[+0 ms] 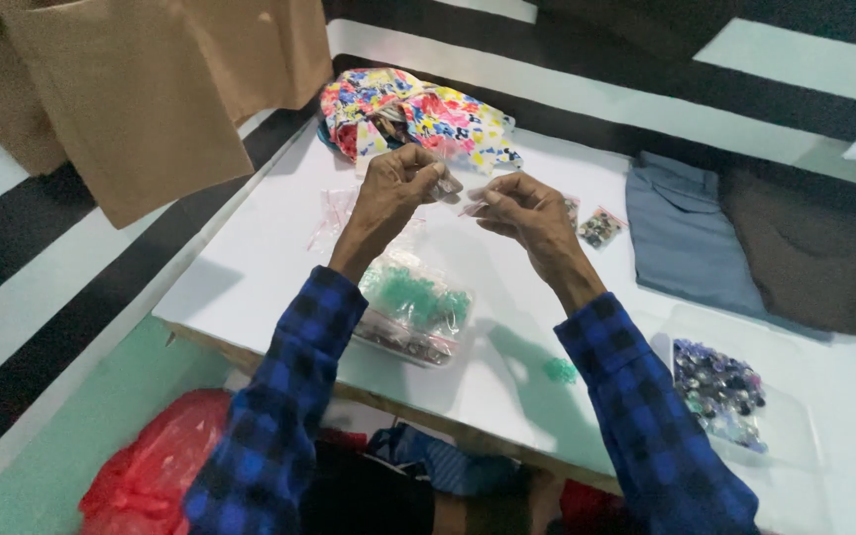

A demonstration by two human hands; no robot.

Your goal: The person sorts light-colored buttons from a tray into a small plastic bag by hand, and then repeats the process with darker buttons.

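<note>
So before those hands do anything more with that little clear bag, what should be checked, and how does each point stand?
1. Both hands on the small clear bag: ok, left hand and right hand pinch it from either side.
2. Bag held above the white table: ok.
3. Bag's mouth open: cannot tell, fingers hide it.
4. What is inside the bag: cannot tell, too small.
5. Bag of green pieces within easy reach: ok, it lies just below the hands.
6. Loose green piece safe from falling: not ok, it sits near the table's front edge.
</note>
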